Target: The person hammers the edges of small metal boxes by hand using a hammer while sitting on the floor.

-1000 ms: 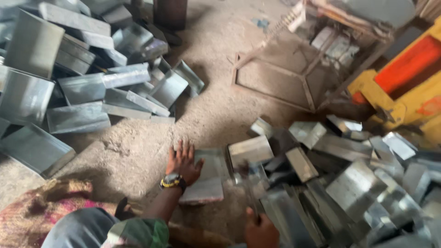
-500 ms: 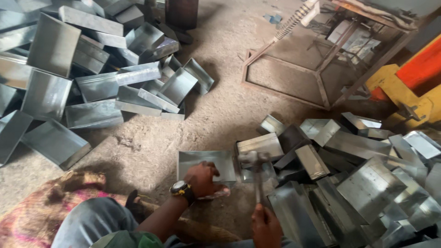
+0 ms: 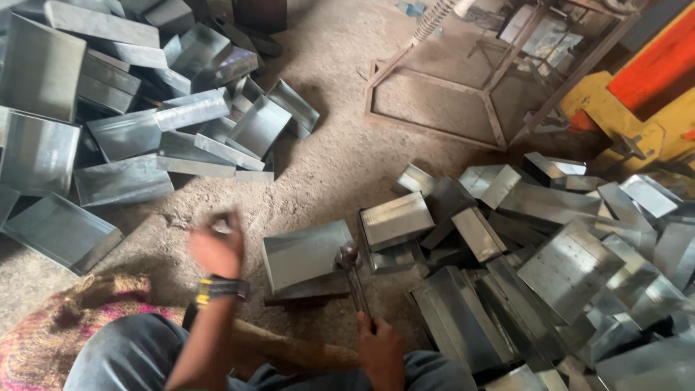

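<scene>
My right hand (image 3: 380,349) grips the handle of a hammer (image 3: 352,271). The hammer's head rests on the right edge of a flat galvanised metal tray (image 3: 300,253) lying on the dirt floor in front of me. My left hand (image 3: 216,248) is lifted off the floor to the left of that tray, blurred, with its fingers curled. A small grey shape shows at its top, and I cannot tell whether the hand holds it. A watch with a yellow and dark band (image 3: 221,288) sits on that wrist.
A heap of folded metal trays (image 3: 572,268) lies to the right, another pile (image 3: 123,137) at the left and back. A rusty angle-iron frame (image 3: 492,94) stands at the back, a yellow and orange machine (image 3: 651,108) beyond it. A woven pink mat (image 3: 43,340) lies under my left knee.
My left hand has left the tray and swung up to the left. The right hand has brought the hammer head onto the tray's edge. The view has shifted slightly.
</scene>
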